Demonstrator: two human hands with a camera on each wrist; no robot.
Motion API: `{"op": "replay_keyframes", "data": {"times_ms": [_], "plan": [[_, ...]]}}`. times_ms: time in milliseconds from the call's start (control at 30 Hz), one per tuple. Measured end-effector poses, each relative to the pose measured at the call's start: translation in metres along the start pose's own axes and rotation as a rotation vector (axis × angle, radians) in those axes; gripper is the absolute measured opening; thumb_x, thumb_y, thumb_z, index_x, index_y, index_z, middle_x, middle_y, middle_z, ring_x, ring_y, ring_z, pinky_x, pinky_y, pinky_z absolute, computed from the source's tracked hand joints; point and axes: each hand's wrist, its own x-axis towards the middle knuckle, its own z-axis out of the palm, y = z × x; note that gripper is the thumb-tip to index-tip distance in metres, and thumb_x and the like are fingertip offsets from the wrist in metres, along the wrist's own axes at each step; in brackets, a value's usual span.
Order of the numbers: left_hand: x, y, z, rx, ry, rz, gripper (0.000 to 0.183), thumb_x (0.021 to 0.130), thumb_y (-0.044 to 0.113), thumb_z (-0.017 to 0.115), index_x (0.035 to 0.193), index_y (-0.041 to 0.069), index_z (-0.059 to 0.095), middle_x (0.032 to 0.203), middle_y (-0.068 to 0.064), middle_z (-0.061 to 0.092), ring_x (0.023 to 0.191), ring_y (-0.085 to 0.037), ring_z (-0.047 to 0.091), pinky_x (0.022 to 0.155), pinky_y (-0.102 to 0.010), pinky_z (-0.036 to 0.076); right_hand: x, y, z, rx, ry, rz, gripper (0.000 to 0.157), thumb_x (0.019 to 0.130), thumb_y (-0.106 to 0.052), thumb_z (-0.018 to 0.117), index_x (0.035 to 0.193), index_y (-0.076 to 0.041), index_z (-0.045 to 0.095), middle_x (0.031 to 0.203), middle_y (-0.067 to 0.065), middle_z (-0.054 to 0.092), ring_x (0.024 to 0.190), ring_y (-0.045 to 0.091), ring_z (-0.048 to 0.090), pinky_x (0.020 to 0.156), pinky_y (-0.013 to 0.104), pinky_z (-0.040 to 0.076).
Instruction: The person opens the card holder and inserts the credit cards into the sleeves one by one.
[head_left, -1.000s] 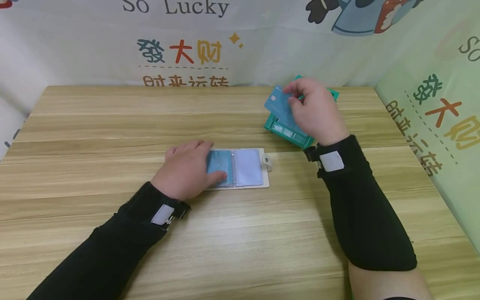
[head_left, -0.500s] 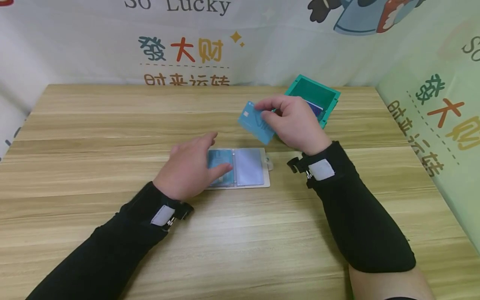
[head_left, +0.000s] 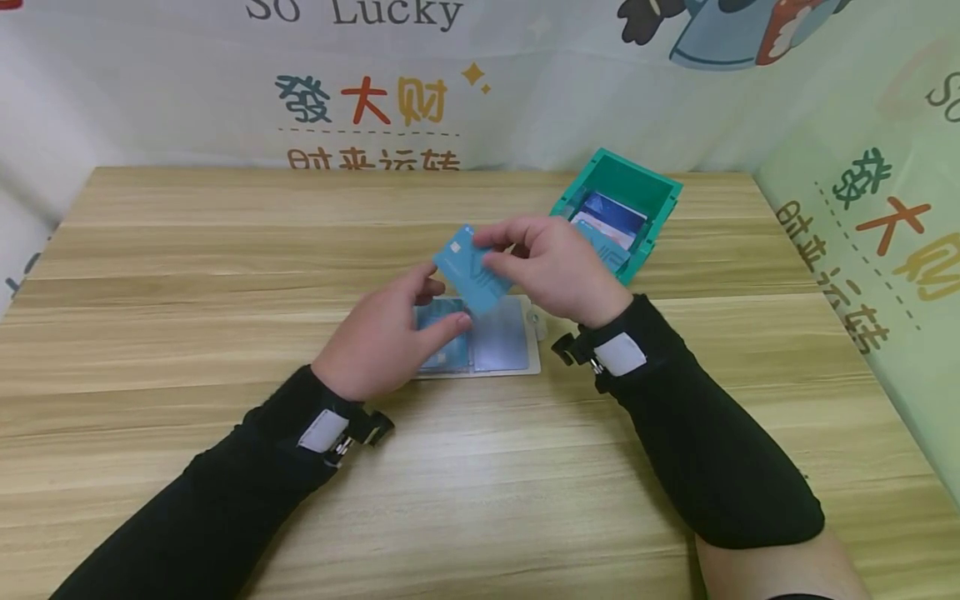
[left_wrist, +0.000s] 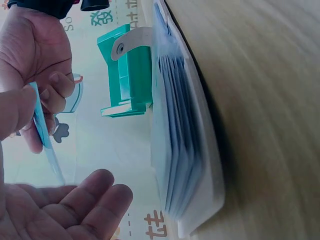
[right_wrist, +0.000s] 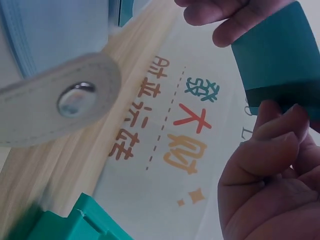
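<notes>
My right hand (head_left: 558, 271) pinches a blue bank card (head_left: 471, 268) between thumb and fingers, tilted above an open card holder (head_left: 501, 343). Just left of the card is my left hand (head_left: 382, 333), thumb and fingers spread apart; whether they touch the card I cannot tell. The holder lies flat with clear sleeves, a blue card (head_left: 450, 354) showing in its left one. Several sleeve pages (left_wrist: 175, 135) fan out in the left wrist view. From the right wrist, the card's dark back (right_wrist: 275, 55) is visible, along with the holder's snap strap (right_wrist: 55, 100).
Behind my right hand stands a green box (head_left: 654, 183) with several cards (head_left: 615, 215) inside. A printed cloth (head_left: 540, 100) hangs along the back edge of the wooden table (head_left: 480, 500), and another printed cloth (head_left: 870, 250) borders the right side.
My right hand has carried the blue card out of the green box, leftward and nearer, to above the card holder. My left hand has lifted off the holder and spread its fingers.
</notes>
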Motion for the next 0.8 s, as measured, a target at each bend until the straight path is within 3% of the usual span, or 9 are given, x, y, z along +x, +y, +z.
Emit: {"op": "replay_keyframes", "data": {"times_ms": [133, 267, 500, 800], "plan": [[0.0008, 0.0004, -0.0004, -0.054, 0.028, -0.012, 0.07, 0.089, 0.051, 0.057, 0.144, 0.015, 0.032, 0.117, -0.001, 0.058, 0.107, -0.013, 0.05, 0.084, -0.042, 0.049, 0.0007, -0.0003, 0.0017, -0.026, -0.05, 0.011, 0.021, 0.089, -0.02, 0.064, 0.109, -0.013, 0.069, 0.096, -0.005, 0.065, 0.082, 0.01, 0.054, 0.069, 0.03, 0.051], [0.0018, 0.0006, -0.0007, -0.085, 0.05, -0.018, 0.063, 0.092, 0.038, 0.058, 0.143, 0.011, 0.033, 0.105, 0.001, 0.059, 0.092, -0.009, 0.054, 0.072, -0.035, 0.052, 0.0014, 0.0027, 0.0044, -0.019, -0.094, 0.008, 0.02, 0.088, -0.019, 0.066, 0.107, -0.014, 0.069, 0.096, -0.006, 0.064, 0.084, 0.009, 0.054, 0.072, 0.029, 0.051], [0.0019, 0.0005, -0.0016, -0.094, 0.081, -0.047, 0.064, 0.094, 0.022, 0.057, 0.147, 0.006, 0.025, 0.084, -0.003, 0.057, 0.068, -0.014, 0.052, 0.057, -0.032, 0.048, 0.002, 0.0058, 0.0073, -0.033, -0.189, -0.004, 0.02, 0.089, -0.017, 0.065, 0.107, -0.013, 0.069, 0.094, -0.005, 0.066, 0.085, 0.008, 0.056, 0.076, 0.029, 0.051], [0.0027, -0.0005, -0.0015, -0.07, 0.081, -0.06, 0.067, 0.092, 0.018, 0.06, 0.148, 0.012, 0.024, 0.077, -0.005, 0.052, 0.061, -0.017, 0.048, 0.052, -0.033, 0.043, 0.0006, 0.0029, -0.0023, -0.363, -0.277, 0.132, 0.031, 0.088, -0.024, 0.065, 0.117, -0.011, 0.065, 0.105, 0.0, 0.065, 0.087, 0.009, 0.055, 0.077, 0.031, 0.051]]}}
